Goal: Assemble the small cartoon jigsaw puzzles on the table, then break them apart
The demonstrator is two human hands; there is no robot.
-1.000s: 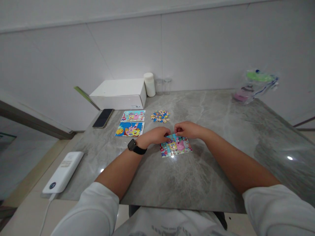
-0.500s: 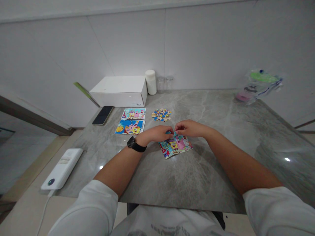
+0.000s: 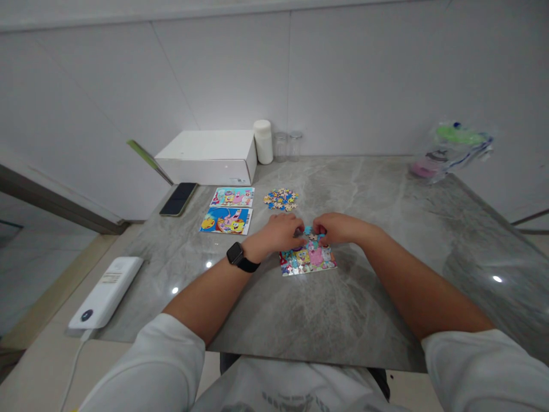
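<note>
A partly assembled jigsaw puzzle [image 3: 307,262] with colourful cartoon figures lies on the grey table in front of me. Its upper edge is uneven, with a few light-blue pieces between my hands. My left hand [image 3: 283,232], with a black watch on the wrist, curls its fingers at the upper left of the puzzle. At the upper right, my right hand [image 3: 338,228] has its fingers bent and pressed onto the puzzle's edge pieces. Fingers partly hide the top corners. Behind my left hand sits a pile of loose puzzle pieces [image 3: 281,199].
Two cartoon picture cards [image 3: 226,221] lie left of the pile, beside a phone [image 3: 178,199]. Farther back stand a white box [image 3: 206,146], a white bottle [image 3: 263,143] and two clear glasses [image 3: 295,147]. A power bank [image 3: 105,293] lies front left; a plastic bag [image 3: 450,150] is back right.
The puzzle was tilted and skewed; now it looks flat and straighter. My hands have moved slightly apart, baring light-blue pieces between them.
</note>
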